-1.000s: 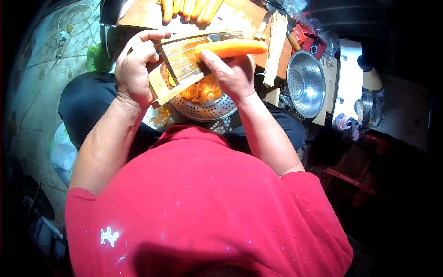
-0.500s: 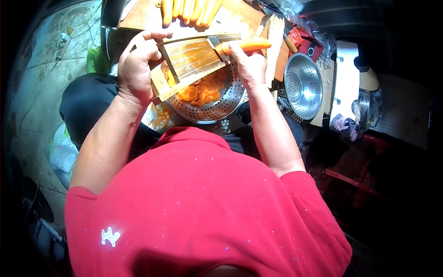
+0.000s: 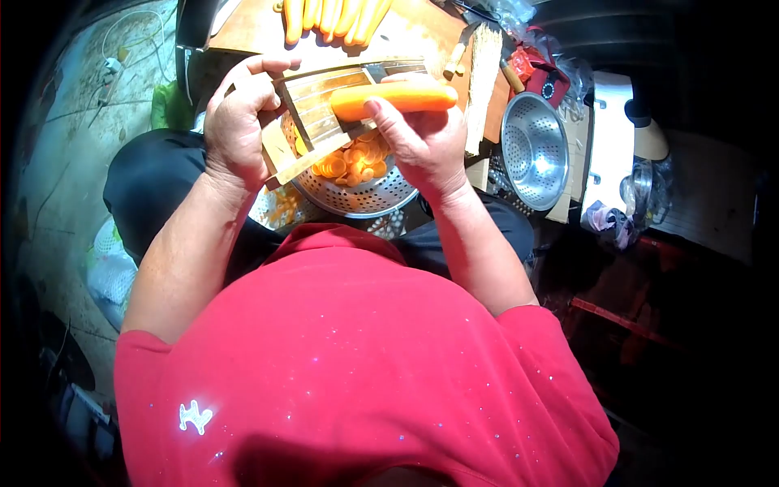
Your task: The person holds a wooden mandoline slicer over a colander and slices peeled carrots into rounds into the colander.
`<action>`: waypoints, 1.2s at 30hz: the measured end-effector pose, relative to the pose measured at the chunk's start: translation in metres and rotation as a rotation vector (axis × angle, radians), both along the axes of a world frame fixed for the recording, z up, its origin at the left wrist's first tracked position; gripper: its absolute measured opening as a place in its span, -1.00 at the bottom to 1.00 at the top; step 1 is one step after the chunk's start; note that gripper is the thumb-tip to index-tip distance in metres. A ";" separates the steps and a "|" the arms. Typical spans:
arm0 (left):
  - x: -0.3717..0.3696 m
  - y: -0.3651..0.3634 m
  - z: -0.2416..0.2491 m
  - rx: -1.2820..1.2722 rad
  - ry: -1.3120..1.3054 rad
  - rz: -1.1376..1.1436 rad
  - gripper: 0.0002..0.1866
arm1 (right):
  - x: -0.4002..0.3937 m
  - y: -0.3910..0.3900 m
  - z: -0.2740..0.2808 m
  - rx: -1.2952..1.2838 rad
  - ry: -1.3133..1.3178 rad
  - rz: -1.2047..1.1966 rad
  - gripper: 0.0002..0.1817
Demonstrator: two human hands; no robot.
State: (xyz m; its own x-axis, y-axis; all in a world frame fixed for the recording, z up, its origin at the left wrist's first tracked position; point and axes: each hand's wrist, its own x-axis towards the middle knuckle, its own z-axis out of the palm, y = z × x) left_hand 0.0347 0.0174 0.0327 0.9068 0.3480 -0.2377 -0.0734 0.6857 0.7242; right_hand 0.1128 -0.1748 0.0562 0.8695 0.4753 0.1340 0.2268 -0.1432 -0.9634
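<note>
A wooden slicer with a blade slot slants over a perforated metal colander. My left hand is closed on the slicer's left end. In my right hand is a peeled carrot, lying over the slicer's board, thumb on its near side. Whether the carrot touches the board cannot be made out. Round orange slices lie in the colander below the slicer.
Several peeled carrots lie on an orange board beyond the slicer. To the right are a straw brush, a second metal colander and a red item. Green plastic is at the left.
My right hand has moved left with the carrot, from the slicer's right part to over its middle. The slicer and my left hand have barely shifted.
</note>
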 end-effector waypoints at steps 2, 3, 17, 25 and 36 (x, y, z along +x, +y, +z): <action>-0.003 -0.002 0.001 0.021 0.006 0.008 -0.58 | 0.004 -0.004 -0.013 -0.030 -0.055 -0.120 -0.71; -0.003 -0.002 0.000 0.021 0.007 0.007 -0.58 | 0.027 -0.013 -0.033 0.041 0.002 -0.194 -0.71; -0.004 -0.001 -0.004 0.019 -0.017 -0.006 -0.59 | 0.046 -0.024 -0.044 -0.161 -0.022 -0.266 -0.74; -0.003 -0.001 0.000 0.011 -0.014 0.005 -0.59 | -0.008 0.007 0.000 -0.005 -0.050 -0.080 -0.85; -0.003 0.001 -0.002 -0.027 -0.036 -0.005 -0.60 | 0.016 -0.003 -0.026 -0.030 0.030 -0.154 -0.76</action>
State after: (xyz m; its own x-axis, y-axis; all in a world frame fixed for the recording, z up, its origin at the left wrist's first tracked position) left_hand 0.0322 0.0179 0.0305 0.9168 0.3371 -0.2140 -0.0955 0.7056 0.7022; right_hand 0.1288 -0.1774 0.0306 0.9359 0.3392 0.0949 0.1712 -0.2028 -0.9641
